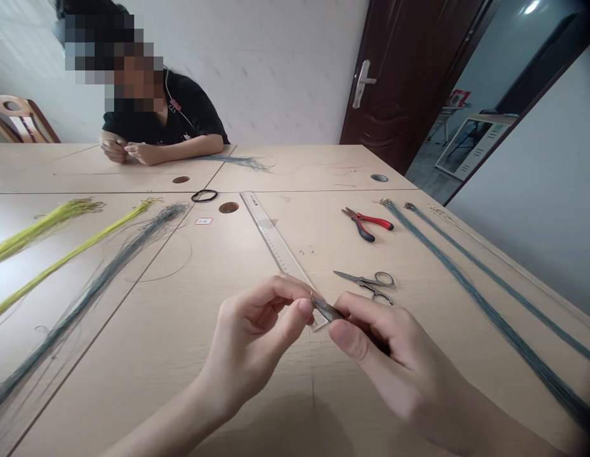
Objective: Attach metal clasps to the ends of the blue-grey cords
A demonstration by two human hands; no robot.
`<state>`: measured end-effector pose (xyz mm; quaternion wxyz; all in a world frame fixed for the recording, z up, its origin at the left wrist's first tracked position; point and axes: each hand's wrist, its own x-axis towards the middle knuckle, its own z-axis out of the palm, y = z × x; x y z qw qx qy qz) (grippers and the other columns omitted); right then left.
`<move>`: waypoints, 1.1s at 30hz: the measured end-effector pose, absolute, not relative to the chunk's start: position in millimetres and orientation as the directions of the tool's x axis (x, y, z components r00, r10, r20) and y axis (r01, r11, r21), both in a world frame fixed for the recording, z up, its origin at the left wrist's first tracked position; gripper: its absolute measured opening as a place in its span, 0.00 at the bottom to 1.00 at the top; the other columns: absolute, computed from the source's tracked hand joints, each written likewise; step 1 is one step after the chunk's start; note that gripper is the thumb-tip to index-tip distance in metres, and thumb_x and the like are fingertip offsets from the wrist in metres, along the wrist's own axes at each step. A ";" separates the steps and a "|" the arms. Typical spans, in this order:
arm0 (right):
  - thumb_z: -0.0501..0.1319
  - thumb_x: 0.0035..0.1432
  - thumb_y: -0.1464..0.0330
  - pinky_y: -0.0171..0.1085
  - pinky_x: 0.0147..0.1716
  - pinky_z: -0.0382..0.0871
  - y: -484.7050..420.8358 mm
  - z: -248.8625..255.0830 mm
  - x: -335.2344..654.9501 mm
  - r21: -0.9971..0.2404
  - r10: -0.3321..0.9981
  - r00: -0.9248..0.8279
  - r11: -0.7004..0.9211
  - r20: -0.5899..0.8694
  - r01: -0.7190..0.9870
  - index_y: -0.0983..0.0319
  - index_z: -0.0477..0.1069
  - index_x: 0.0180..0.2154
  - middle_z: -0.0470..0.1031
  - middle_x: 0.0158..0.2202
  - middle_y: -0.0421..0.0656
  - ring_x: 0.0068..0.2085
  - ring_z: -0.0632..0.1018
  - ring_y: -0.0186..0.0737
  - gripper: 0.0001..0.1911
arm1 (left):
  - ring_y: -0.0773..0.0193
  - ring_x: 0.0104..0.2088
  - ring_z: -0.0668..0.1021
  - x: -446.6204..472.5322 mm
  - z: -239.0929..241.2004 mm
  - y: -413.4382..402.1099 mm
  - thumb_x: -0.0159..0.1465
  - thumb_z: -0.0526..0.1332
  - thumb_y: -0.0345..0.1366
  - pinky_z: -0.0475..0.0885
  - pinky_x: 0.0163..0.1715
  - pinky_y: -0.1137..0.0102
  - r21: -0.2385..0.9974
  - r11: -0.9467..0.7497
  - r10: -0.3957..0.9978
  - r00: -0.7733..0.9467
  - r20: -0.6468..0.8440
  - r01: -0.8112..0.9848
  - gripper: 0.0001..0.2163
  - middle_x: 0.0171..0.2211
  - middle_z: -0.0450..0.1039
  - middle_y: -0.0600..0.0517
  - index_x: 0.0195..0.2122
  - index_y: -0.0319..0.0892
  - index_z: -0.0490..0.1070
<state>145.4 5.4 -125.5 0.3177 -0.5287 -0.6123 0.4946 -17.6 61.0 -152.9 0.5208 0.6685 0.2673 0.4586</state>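
Above the worktop [218, 254], the left hand [256, 339] and right hand [390, 355] are seen bare, with slender fingers [275, 287]. Both wrists [213, 390] and forearms [485, 416] are uncovered too. The left thumb [292, 320] is tipped with a short nail [305, 306].

Scissors [359, 278] obstruct beyond right grip [392, 355]; left of ruler [270, 232] is passable.

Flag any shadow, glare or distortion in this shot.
Head view: soft shadow on the table below the left hand and right hand; small light blown out at upper right. Head view: door leaning and upper right corner dark, probably wide-angle lens effects. Head view: head of the seated person pixelated; thin thread too faint to trace.
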 end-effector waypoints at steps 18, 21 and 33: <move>0.49 0.64 0.57 0.33 0.21 0.48 5.5 -122.9 144.4 -0.930 0.959 -0.236 -0.064 -0.157 0.361 0.60 0.61 0.30 0.50 0.22 0.35 0.24 0.54 0.30 0.16 | 0.70 0.30 0.74 -18.6 -152.8 60.0 0.64 0.57 0.31 0.70 0.29 0.77 0.944 -0.313 0.840 0.434 0.326 -0.105 0.06 0.28 0.73 0.53 0.29 0.40 0.70; 0.48 0.64 0.56 0.33 0.20 0.48 4.7 -123.3 144.0 -0.930 0.960 -0.235 -0.060 -0.154 0.363 0.60 0.62 0.31 0.50 0.21 0.34 0.23 0.54 0.30 0.16 | 0.70 0.30 0.74 -18.7 -152.4 59.9 0.64 0.57 0.31 0.70 0.30 0.77 0.944 -0.313 0.839 0.437 0.325 -0.101 0.07 0.28 0.73 0.53 0.30 0.40 0.70; 0.48 0.64 0.56 0.33 0.21 0.48 5.0 -122.9 143.8 -0.940 0.958 -0.246 -0.061 -0.150 0.337 0.61 0.63 0.33 0.51 0.23 0.36 0.24 0.55 0.31 0.16 | 0.69 0.31 0.74 -17.9 -151.7 60.6 0.64 0.57 0.31 0.71 0.30 0.76 0.945 -0.303 0.838 0.438 0.325 -0.122 0.07 0.28 0.73 0.52 0.29 0.40 0.70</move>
